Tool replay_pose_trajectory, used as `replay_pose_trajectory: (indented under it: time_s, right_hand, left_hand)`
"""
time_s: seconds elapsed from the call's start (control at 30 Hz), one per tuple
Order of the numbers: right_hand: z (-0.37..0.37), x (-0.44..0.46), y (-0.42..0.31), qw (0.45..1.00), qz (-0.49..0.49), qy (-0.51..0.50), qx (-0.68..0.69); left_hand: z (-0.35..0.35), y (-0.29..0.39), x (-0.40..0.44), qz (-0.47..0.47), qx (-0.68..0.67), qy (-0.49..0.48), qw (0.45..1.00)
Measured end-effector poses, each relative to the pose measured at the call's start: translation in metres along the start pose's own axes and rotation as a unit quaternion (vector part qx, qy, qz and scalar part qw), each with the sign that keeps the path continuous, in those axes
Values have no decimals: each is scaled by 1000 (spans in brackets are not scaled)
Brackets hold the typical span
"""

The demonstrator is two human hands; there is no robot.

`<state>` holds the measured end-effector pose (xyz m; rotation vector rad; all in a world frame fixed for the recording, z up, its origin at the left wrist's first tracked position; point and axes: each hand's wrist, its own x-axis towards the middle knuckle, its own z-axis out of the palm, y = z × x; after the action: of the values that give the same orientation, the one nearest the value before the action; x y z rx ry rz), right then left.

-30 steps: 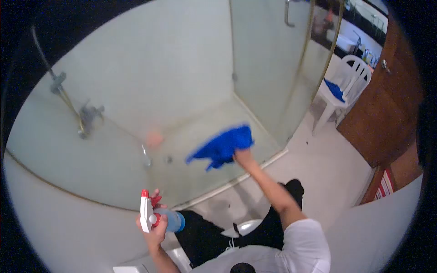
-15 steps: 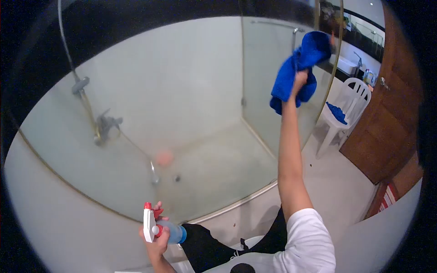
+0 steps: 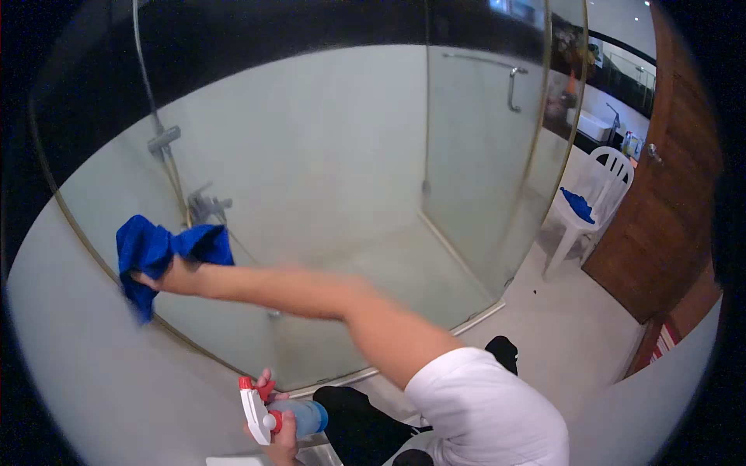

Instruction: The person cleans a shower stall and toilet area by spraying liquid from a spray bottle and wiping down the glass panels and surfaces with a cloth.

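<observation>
My right hand (image 3: 177, 278) grips a blue cloth (image 3: 148, 247), pressed against the left part of the shower's glass panel (image 3: 311, 342) near its gold-coloured edge. The right arm stretches leftward across the view. Low in front of me, my left hand (image 3: 281, 444) is wrapped round a spray bottle (image 3: 299, 417) with a white and red trigger head and a clear bluish body. Behind the glass, the shower mixer (image 3: 208, 206) is partly covered by the cloth.
A glass door with a metal handle (image 3: 514, 87) stands at the right of the enclosure. Beyond it are a white plastic chair (image 3: 571, 229) with another blue cloth (image 3: 577, 205) on its seat, a brown wooden door (image 3: 660, 194) and a white washbasin (image 3: 594, 126).
My right hand has swept the blue cloth from the upper right, by the glass door, to the left end of the panel. The left hand still holds the spray bottle, slightly lower.
</observation>
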<state>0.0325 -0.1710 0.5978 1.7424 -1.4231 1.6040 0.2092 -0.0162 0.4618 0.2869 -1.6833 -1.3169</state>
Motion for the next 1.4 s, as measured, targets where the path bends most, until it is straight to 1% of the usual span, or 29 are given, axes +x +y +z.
replay_pose_trajectory:
  time_s: [0.07,0.1,0.13,0.17,0.2,0.27,0.33,0.4,0.47,0.5,0.53,0.57,0.6,0.7,0.77,0.8,0.87,0.9,0.93,0.97,1.03,1.07,1.1,1.2,1.23,1.27,1.3,1.33,1.4]
  right_hand:
    - [-49,28,1,985,-163,46,28]
    - [-94,28,9,984,-103,-45,139]
    - [-134,36,6,977,-200,-43,-58]
    - [-171,41,11,923,-286,-39,-252]
    - [-226,49,-15,913,-254,-58,-313]
    - [-303,59,-2,905,-268,59,-326]
    - [-396,63,-19,856,-235,159,-433]
    - [-475,58,-19,828,-121,249,-487]
    - [-553,46,-12,760,-145,347,-530]
    - [-590,33,-10,750,-125,384,-523]
    - [-617,21,-12,751,5,445,-488]
    - [-658,6,10,743,5,490,-455]
    - [-672,-5,8,727,79,512,-452]
    - [-755,-18,76,685,225,542,-431]
    - [-733,-5,87,718,82,528,-445]
    - [-662,10,25,723,77,532,-434]
    - [-572,44,-30,777,2,513,-364]
    - [-551,59,-32,766,-59,483,-420]
    - [-519,74,-44,768,-55,448,-455]
    - [-481,89,-64,781,53,383,-490]
    - [-404,120,-59,720,-89,230,-649]
    - [-361,137,-64,816,-109,250,-510]
    - [-316,158,-59,735,-262,318,-538]
    - [-170,195,-41,833,-311,303,-342]
    - [-125,190,-52,876,-243,187,-372]
    - [-74,178,-49,815,-312,218,-437]
    - [-37,166,-42,837,-361,125,-392]
    - [3,150,-21,806,-438,221,-332]
    - [-19,132,-30,807,-503,63,-303]
  left_hand:
    - [2,11,2,2,17,-4,1000]
    - [4,8,3,-8,19,-9,1000]
    - [6,15,-1,-17,21,-12,1000]
    - [10,15,0,-15,18,-8,1000]
    - [14,23,2,-12,21,-16,1000]
    - [24,40,6,-4,23,-20,1000]
    - [36,60,12,5,29,-56,998]
    - [38,66,17,15,32,-76,997]
    - [40,75,22,30,18,-114,993]
    - [42,81,24,35,21,-111,993]
    - [42,89,26,28,21,-117,992]
    - [39,93,26,22,19,-123,992]
    - [24,79,26,24,31,-162,986]
    - [23,84,29,21,0,-139,990]
    - [31,80,28,28,-25,-105,994]
    - [34,82,26,31,-43,-74,996]
    - [29,68,18,12,-58,-64,996]
    - [26,62,15,-7,-67,-53,996]
    - [24,61,14,0,-52,-59,997]
    - [20,57,13,-6,-57,-66,996]
    - [12,41,17,-1,-43,-55,998]
    - [12,39,15,-5,-44,-56,997]
    - [12,39,14,-13,-34,-47,998]
    - [18,33,9,-4,-14,-17,1000]
    - [20,32,8,17,-8,5,1000]
    - [17,24,7,17,-8,4,1000]
    - [10,15,3,11,3,-36,999]
    - [5,13,2,8,16,-77,997]
    - [6,25,2,47,34,-60,997]
